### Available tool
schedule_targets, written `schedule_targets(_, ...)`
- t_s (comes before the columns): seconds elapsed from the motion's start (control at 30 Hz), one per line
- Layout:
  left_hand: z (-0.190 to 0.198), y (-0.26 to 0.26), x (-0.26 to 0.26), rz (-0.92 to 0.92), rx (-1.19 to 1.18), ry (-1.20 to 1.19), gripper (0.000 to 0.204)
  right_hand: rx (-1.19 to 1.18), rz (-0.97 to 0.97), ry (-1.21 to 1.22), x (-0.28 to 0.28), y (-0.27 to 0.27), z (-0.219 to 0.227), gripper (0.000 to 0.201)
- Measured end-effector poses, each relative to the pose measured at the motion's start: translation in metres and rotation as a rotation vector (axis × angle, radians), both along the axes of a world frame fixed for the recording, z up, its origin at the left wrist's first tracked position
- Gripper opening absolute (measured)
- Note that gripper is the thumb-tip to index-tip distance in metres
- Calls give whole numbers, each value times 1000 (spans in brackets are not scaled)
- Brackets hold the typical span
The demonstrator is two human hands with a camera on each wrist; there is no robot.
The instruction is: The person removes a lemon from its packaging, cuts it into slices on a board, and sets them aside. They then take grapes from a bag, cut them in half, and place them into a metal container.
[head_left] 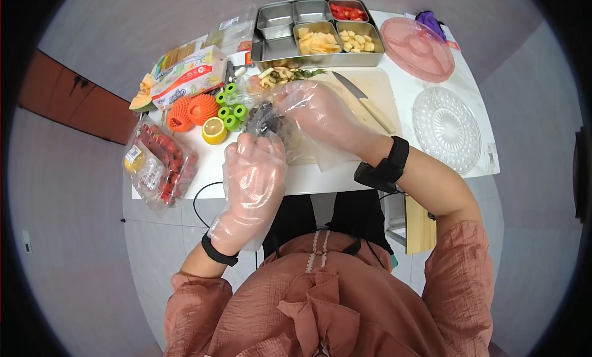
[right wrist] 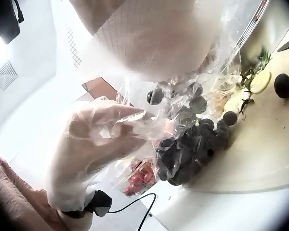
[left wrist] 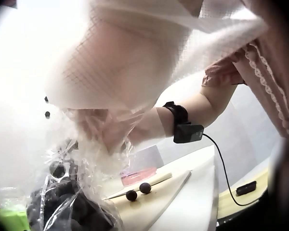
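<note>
Both hands wear clear plastic gloves and meet at a clear bag [right wrist: 183, 115] of dark grapes [right wrist: 190, 156] over the near left part of the cutting board [head_left: 383, 91]. My left hand [head_left: 254, 178] pinches the crinkled film at the bag's near side, as the right wrist view shows. From the far side, my right hand [head_left: 317, 113] grips the upper part of the bag with curled fingers, its fingertips partly hidden by film. Most grapes sit low in the bag, with a few higher up among the folds. Loose grapes [left wrist: 145, 188] lie on the board beside it.
A knife [head_left: 350, 85] lies on the board near fruit peelings [head_left: 280, 77]. Behind stands a steel tray [head_left: 271, 50] with cut fruit. On the left are a halved lemon [head_left: 214, 131], green rolls [head_left: 231, 110] and a strawberry box [head_left: 163, 162]; on the right, a glass plate [head_left: 447, 132] and a pink divided tray [head_left: 419, 51].
</note>
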State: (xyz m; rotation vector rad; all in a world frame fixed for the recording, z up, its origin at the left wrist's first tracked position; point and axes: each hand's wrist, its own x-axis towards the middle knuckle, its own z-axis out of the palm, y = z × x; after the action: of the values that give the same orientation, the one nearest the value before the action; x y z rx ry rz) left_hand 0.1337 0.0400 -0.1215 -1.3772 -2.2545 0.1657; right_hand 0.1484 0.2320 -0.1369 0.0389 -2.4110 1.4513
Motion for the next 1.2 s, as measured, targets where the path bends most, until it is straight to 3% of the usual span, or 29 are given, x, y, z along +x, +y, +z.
schedule_targets(0.1, 1, 5, 2, 11, -45, -140, 16, 31, -88, -91, -3, -1, 0, 22)
schedule_targets(0.17, -5, 5, -1, -141, 86, -184, 15, 200, -77, 6, -5, 2, -7, 25)
schedule_targets(0.27, -8, 7, -1, -231, 239, -334, 18, 264, -197, -93, -10, 0, -13, 28)
schedule_targets(0.4, -6, 6, 3, -245, 234, -347, 24, 324, -98, -46, -16, 10, -24, 28)
schedule_targets(0.5, -5, 3, 3, -248, 100, -337, 25, 262, -104, -124, -11, 7, -10, 29)
schedule_targets(0.53, -6, 2, 2, -266, 83, -309, 21, 315, -141, -126, -9, 3, -5, 18)
schedule_targets(0.6, -6, 1, 2, -284, 64, -283, 19, 367, -178, -131, -9, 2, -10, 14)
schedule_targets(0.7, -4, -1, 3, -259, 65, -236, 18, 336, -96, 75, -18, 9, -29, 13)
schedule_targets(0.77, 3, -4, 3, -242, 120, -203, 18, 558, 51, 164, -17, 12, -23, 12)
schedule_targets(0.9, 18, -16, 0, -194, 184, -219, 33, 509, 91, 165, 4, 7, -3, 9)
schedule_targets(0.97, 24, -22, 0, -221, 232, -289, 39, -30, 95, -177, 18, 2, 20, 21)
schedule_targets(1.0, 27, -25, 0, -217, 233, -289, 39, -29, 99, -177, 22, 1, 20, 21)
schedule_targets(1.2, 26, -35, -7, -310, 312, -321, 41, -61, 12, 182, 32, -8, 6, 20)
